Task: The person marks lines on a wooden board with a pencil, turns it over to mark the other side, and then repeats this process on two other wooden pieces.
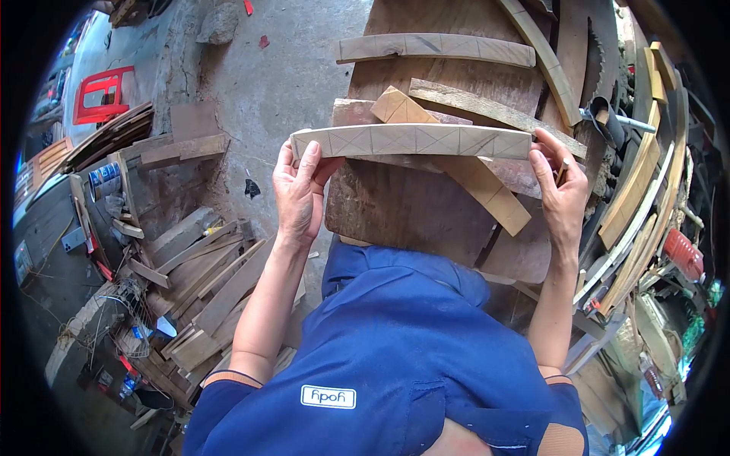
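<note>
A slightly curved wooden strip (411, 140) with crosses and lines marked along its face lies level between my hands. My left hand (300, 194) grips its left end, the thumb on the near face. At the other end, my right hand (563, 190) pinches it between thumb and fingers. A thin pencil-like stick (563, 172) also shows among the right fingers. Beneath the strip, a marked tan board (490, 194) slants across the wooden bench (395, 201). Just behind is a rough-edged wood piece (487, 110).
Another marked curved strip (437, 47) lies across the bench's far part, and a curved piece (544, 61) runs along its right. Long wood strips (635, 190) are stacked at right. Scrap boards (205, 281) pile up at left. A red plastic frame (103, 95) rests farther off.
</note>
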A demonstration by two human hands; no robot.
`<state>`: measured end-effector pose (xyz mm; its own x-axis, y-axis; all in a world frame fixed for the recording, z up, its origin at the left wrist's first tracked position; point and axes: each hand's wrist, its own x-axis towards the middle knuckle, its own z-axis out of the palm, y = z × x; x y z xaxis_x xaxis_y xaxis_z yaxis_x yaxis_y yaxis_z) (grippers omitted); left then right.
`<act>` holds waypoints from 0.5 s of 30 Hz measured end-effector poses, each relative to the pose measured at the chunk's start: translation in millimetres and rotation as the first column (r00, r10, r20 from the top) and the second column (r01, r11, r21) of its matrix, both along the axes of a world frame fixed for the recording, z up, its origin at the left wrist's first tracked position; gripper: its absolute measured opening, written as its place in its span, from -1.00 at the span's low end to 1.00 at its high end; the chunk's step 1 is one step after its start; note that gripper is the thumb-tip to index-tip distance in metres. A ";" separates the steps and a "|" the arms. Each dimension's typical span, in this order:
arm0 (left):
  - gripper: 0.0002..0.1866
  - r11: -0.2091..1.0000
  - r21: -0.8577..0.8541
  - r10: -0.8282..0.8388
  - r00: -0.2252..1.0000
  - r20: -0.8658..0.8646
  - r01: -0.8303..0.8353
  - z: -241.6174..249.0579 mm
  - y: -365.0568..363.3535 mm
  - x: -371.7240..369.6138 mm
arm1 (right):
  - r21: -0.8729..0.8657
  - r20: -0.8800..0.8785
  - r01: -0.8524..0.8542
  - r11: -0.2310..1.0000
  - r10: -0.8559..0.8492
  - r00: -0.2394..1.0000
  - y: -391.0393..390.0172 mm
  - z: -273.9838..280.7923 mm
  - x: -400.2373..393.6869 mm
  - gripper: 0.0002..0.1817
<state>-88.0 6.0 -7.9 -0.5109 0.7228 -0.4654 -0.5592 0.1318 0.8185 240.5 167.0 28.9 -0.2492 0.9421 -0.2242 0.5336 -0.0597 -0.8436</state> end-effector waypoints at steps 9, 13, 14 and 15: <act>-0.57 0.998 -0.041 -0.039 0.997 -0.059 0.037 19.0 9.1 8.1 | 0.040 0.010 0.012 0.999 -0.012 1.000 19.3 2.9 -8.3 -0.59; -0.53 0.995 -0.069 -0.080 0.990 -0.118 0.072 16.8 15.0 4.1 | 0.010 0.065 0.015 1.000 -0.016 0.998 13.6 3.1 -6.6 -0.56; -0.53 0.995 -0.071 -0.084 0.987 -0.135 0.075 15.8 16.2 3.6 | 0.134 0.070 0.034 0.990 -0.044 0.997 10.5 -0.5 -11.5 -0.60; -0.53 0.994 -0.073 -0.085 0.987 -0.133 0.076 15.1 16.0 2.9 | 0.133 0.072 0.035 0.991 -0.045 0.996 4.5 1.4 -15.5 -0.60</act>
